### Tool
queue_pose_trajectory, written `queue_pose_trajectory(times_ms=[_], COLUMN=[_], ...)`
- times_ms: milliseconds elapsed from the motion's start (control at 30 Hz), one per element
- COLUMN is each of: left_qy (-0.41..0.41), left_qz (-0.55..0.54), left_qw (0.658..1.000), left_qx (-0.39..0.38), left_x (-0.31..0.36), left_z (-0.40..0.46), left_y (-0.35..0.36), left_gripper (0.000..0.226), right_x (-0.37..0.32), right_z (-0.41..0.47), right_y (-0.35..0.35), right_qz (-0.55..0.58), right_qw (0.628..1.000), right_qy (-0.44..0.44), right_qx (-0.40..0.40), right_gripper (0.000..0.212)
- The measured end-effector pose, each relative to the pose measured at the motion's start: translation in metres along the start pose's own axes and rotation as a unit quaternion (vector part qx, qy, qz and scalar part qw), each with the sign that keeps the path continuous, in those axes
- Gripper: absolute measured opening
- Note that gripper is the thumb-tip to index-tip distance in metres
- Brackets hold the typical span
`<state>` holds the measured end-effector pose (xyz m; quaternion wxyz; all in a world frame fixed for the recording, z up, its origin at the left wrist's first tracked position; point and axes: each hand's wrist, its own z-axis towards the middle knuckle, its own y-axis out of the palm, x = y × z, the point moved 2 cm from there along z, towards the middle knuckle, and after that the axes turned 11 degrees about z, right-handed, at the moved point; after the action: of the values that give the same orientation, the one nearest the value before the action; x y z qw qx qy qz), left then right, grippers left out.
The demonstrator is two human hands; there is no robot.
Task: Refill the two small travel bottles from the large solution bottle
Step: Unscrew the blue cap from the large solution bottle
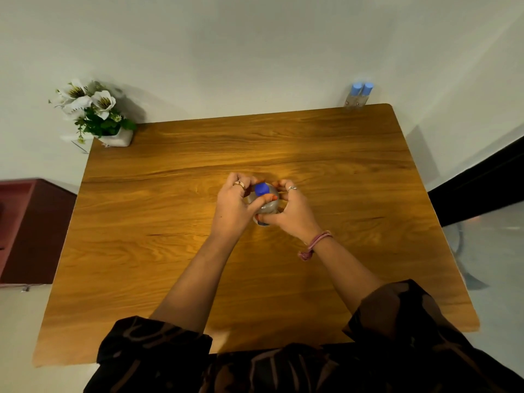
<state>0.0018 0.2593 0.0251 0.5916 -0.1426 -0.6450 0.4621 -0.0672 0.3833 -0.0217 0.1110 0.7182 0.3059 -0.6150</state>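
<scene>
The large clear solution bottle (268, 204) stands upright at the middle of the wooden table (170, 222), seen from above. Its blue cap (261, 189) is on. My left hand (235, 201) curls its fingers and thumb around the cap and the bottle's shoulder. My right hand (290, 208) grips the bottle's body from the right, thumb at the front. Two small travel bottles (358, 95) with light blue caps stand side by side at the table's far right corner, against the wall.
A white pot of artificial white flowers (93, 114) sits at the far left corner. A dark red cabinet (31, 231) stands left of the table. A black edge and grey floor lie to the right.
</scene>
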Motion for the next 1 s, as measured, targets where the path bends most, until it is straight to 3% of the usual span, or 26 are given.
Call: queue_pose_trajectory(times_ms=[167, 267, 433, 567, 700, 833, 1000], left_qy=[0.011, 0.082, 0.09, 0.033, 0.044, 0.127, 0.112], left_qz=[-0.032, -0.039, -0.043, -0.031, -0.032, -0.001, 0.037], left_qw=[0.997, 0.99, 0.994, 0.999, 0.996, 0.988, 0.992], left_qx=[-0.072, -0.107, -0.047, -0.018, -0.073, -0.089, -0.05], left_x=[0.002, -0.005, -0.006, -0.006, -0.007, -0.007, -0.003], left_z=[0.001, -0.002, -0.004, 0.001, 0.001, 0.001, 0.006], left_y=[-0.002, -0.002, -0.001, -0.001, -0.004, -0.003, -0.007], left_gripper=[0.073, 0.058, 0.038, 0.044, 0.07, 0.048, 0.038], right_x=[0.002, 0.003, 0.004, 0.003, 0.001, 0.001, 0.002], right_z=[0.002, 0.003, 0.003, 0.002, 0.001, 0.002, 0.003], right_y=[0.0, 0.001, 0.0, -0.001, -0.001, -0.001, 0.0], right_qz=[0.002, -0.001, -0.01, -0.016, -0.01, -0.003, -0.009], right_qw=[1.0, 1.0, 1.0, 1.0, 1.0, 1.0, 1.0], right_qy=[-0.002, -0.006, -0.008, -0.013, -0.016, -0.014, -0.01], right_qx=[-0.002, 0.001, 0.0, 0.004, 0.004, -0.002, -0.005], right_gripper=[0.08, 0.08, 0.08, 0.08, 0.08, 0.08, 0.082])
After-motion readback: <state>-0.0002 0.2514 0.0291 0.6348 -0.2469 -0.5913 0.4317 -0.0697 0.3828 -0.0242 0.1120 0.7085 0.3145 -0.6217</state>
